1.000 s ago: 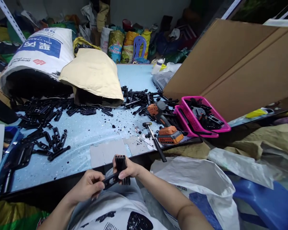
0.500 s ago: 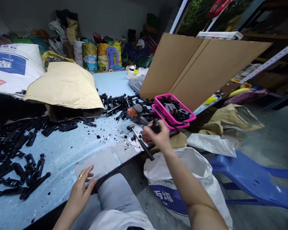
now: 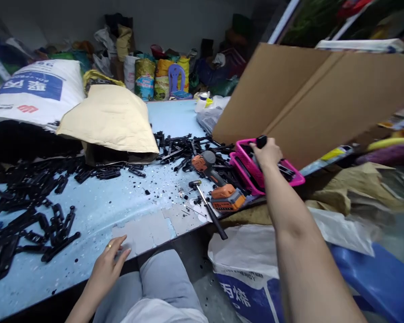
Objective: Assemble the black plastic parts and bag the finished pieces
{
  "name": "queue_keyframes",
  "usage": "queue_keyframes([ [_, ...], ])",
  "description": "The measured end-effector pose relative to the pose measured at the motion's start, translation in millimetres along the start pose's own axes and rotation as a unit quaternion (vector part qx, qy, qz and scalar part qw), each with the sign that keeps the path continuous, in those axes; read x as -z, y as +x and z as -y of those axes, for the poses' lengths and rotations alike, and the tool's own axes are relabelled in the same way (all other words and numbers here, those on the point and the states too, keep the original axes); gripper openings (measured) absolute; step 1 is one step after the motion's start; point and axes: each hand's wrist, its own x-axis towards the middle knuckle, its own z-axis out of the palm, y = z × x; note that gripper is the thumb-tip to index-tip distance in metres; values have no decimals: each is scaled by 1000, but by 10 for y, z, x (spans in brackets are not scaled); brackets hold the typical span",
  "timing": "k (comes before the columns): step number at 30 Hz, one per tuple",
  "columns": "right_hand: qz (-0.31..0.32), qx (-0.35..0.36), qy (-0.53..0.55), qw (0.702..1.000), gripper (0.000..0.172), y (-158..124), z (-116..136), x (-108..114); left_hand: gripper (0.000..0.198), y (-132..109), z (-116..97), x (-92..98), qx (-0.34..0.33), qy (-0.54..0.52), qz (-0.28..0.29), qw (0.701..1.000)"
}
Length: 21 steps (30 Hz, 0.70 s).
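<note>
My right hand (image 3: 268, 154) is over the pink basket (image 3: 298, 180), its fingers closed on a small black part (image 3: 261, 141). Dark parts in the basket show around the hand. Near the table's front edge my left hand (image 3: 111, 260) rests with thumb and fingers apart, holding nothing. An orange and black power drill (image 3: 227, 197) lies left of the basket, and a hammer (image 3: 210, 213) with a black handle lies beside it, its handle end past the table edge.
Black parts (image 3: 30, 188) are heaped on the blue table (image 3: 121, 202) at left, more behind the drill. A tan sack (image 3: 111, 116) and white sack (image 3: 43, 85) stand at back left. Cardboard (image 3: 306, 98) leans behind the basket. An open white bag (image 3: 245, 255) is below the edge.
My right hand has moved right and away from me, from above the drill to over the pink basket, with the black part. The view has shifted; my left hand looks much the same.
</note>
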Motion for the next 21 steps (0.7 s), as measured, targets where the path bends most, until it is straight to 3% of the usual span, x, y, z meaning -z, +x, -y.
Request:
queue_keyframes([
  [2,-26,83,38,995,36,-237,240,-22,39,11,50,67,6,6,-11,1000],
  [4,7,181,58,982,36,-640,558,-31,39,48,105,141,11,8,-22,1000],
  [6,55,272,92,956,34,-1214,868,-59,38,126,180,225,14,9,-40,999],
  [8,206,333,146,908,32,-1921,1116,-150,38,255,293,335,16,19,-73,997],
  [11,430,376,166,804,50,-3019,1371,-427,38,555,559,605,26,66,-152,986],
  [12,485,385,150,770,52,-3338,1438,-535,38,682,671,729,36,88,-181,979],
  [14,539,406,108,730,51,-3842,1559,-726,37,959,916,1016,63,133,-225,963],
  [15,546,411,87,725,49,-4022,1611,-796,36,1102,1041,1169,82,151,-242,955],
  [17,522,412,60,744,44,-4250,1690,-878,30,1373,1276,1458,128,167,-277,938],
  [21,442,402,84,798,38,-4372,1701,-892,15,1780,1614,1820,157,165,-315,921],
])
